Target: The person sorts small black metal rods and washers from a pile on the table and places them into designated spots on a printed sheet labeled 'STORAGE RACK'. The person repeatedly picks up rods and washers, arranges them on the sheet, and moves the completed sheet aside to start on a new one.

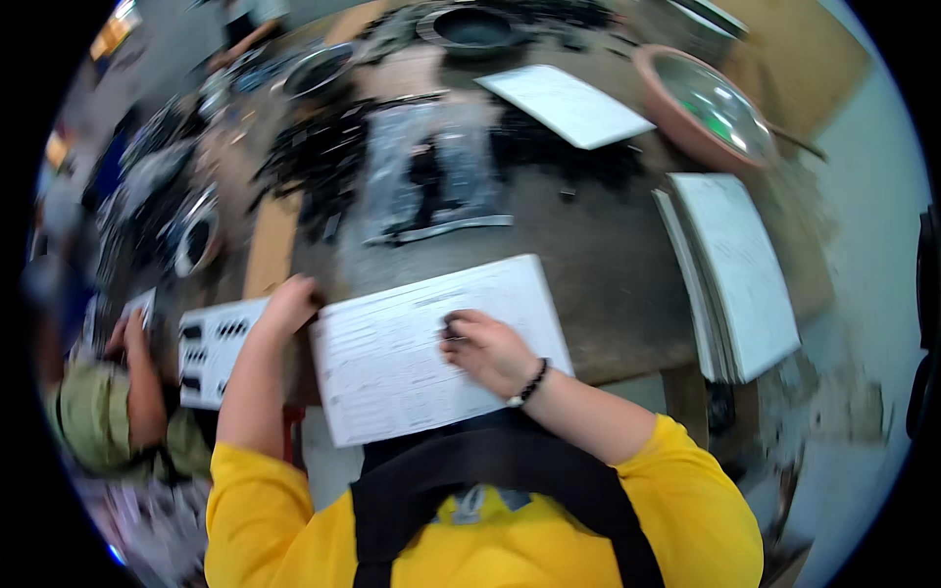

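A white rectangular tray [392,372] with rows of small slots lies on the worktable in front of me. My left hand [287,302] rests on its left edge, fingers curled over the rim. My right hand [487,350], with a dark bead bracelet at the wrist, presses a small dark part [453,323] down onto the tray's middle. The picture is blurred by motion.
A stack of white trays [737,274] sits at right, another white tray [567,104] at the back. A clear bag of dark parts [431,176] and loose black parts lie mid-table. Metal bowls [708,103] stand behind. Another person's hand [132,343] works on a slotted tray [211,348] at left.
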Demonstrator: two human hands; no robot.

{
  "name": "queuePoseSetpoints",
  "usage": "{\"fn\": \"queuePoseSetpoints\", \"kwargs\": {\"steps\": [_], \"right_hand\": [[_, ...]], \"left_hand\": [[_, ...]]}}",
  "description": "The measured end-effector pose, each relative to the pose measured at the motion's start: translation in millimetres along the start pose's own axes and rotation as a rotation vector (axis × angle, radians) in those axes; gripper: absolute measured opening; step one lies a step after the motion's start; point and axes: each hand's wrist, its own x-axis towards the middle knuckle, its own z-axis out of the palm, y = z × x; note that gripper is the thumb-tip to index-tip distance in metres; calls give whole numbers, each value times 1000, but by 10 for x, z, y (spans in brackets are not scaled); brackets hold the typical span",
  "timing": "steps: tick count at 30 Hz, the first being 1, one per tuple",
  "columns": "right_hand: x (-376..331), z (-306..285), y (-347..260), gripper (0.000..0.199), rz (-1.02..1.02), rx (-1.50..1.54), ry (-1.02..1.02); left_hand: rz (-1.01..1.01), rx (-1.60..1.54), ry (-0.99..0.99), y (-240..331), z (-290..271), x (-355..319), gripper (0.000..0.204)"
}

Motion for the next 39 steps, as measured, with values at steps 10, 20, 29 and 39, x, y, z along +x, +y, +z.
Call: {"fn": "queuePoseSetpoints", "kwargs": {"steps": [10, 20, 29, 39], "right_hand": [[-183, -66, 73, 24, -87, 283, 36], [-2035, -709, -1198, 42, -1162, 469, 35], [-1885, -1097, -1427, 38, -1106, -179, 558], [-1499, -955, -1722, 27, -971, -1699, 875]], "left_hand": [[428, -518, 84, 2136, -116, -80, 23], [443, -599, 184, 2092, 121, -204, 29], [479, -98, 12, 2265, 261, -625, 69], [528, 76, -85, 2223, 402, -629, 73]]}}
